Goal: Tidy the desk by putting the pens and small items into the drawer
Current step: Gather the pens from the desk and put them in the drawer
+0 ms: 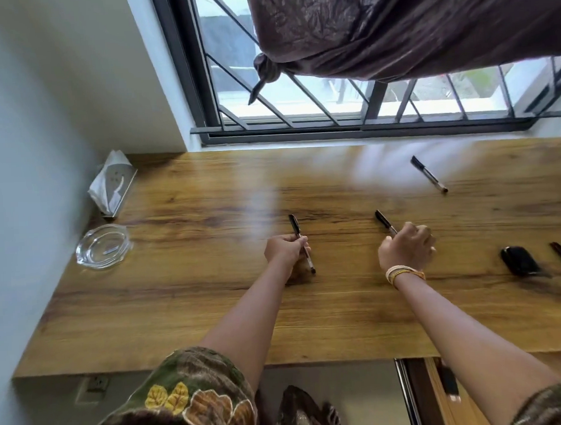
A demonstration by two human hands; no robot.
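left hand pinching pen on desk; right hand curled around second pen.

The long brown wooden counter shows smooth, grained, slightly glossy boards. A clear glass ashtray gleams on it. The dark brown curtain is crinkled, faintly shiny cloth.

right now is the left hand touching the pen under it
Touching. The head view shows the left hand with its fingers closed around the pen on the desk.
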